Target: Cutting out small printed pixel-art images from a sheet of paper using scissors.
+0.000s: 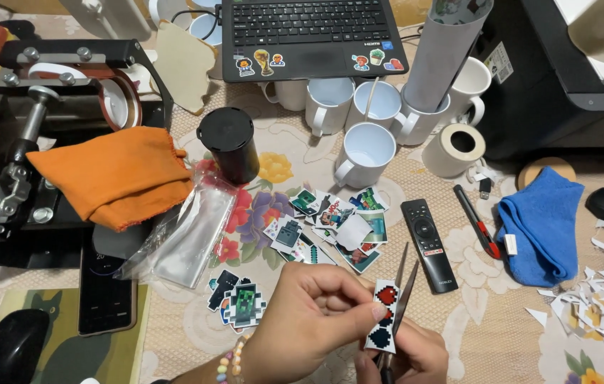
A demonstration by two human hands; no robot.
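My left hand (309,323) pinches a small paper strip (384,316) printed with pixel-style red and black hearts, held upright near the bottom centre. My right hand (412,359) sits just below and to the right, gripping scissors (403,284) whose blades point up along the strip's right edge. A pile of cut-out stickers (334,227) lies on the floral cloth right above my hands, and more cut-outs (239,300) lie to the left of my left hand.
Several white mugs (366,153) stand before a laptop (309,35). A black canister (229,142), orange cloth (114,174) on a mug press (11,142), clear bags (188,235), phone (106,291), remote (426,242), utility knife (476,220), blue cloth (543,224), tape roll (455,148) and paper scraps (600,302) surround them.
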